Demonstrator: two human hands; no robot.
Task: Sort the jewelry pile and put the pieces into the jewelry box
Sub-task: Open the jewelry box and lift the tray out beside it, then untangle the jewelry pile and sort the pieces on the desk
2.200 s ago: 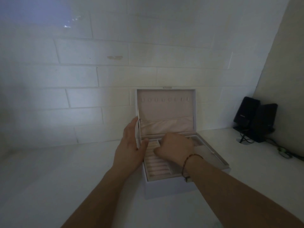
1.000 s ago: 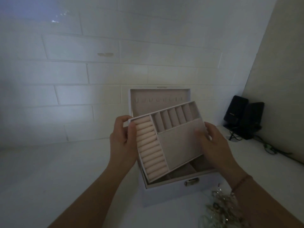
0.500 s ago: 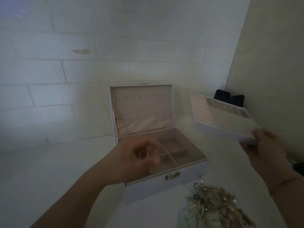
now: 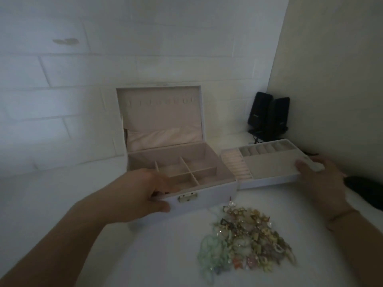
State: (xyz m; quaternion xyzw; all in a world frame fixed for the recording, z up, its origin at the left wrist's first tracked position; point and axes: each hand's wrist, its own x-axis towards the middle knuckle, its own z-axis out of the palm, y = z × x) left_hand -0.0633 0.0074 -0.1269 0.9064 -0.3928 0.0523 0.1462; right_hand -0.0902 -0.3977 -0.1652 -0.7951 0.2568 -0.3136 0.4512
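I observe the jewelry box (image 4: 205, 195) standing open on the white table (image 4: 62, 204), its lid (image 4: 159, 114) upright against the brick wall (image 4: 62, 79). The lower section shows four small divided compartments and a longer one along the left and rear; I see nothing lying in them. A brass clasp (image 4: 187, 197) sits on the front wall.

My left hand (image 4: 143, 193) grips the box's front-left edge, fingers curled over the rim into the interior, thumb pressed against the outer front face.

The removable tray (image 4: 269, 179) rests on the table just beside the box on its right, touching or nearly touching it. It carries ring rolls at its left, a row of narrow slots along the rear, and one large flat section. My right hand (image 4: 323, 181) holds the tray's right end, thumb laid on top; the fingers beneath are hidden.

The jewelry pile (image 4: 246, 239) lies on the table in front of the box, apart from it, untouched.

Two black speakers (image 4: 267, 117) stand in the corner behind the tray.
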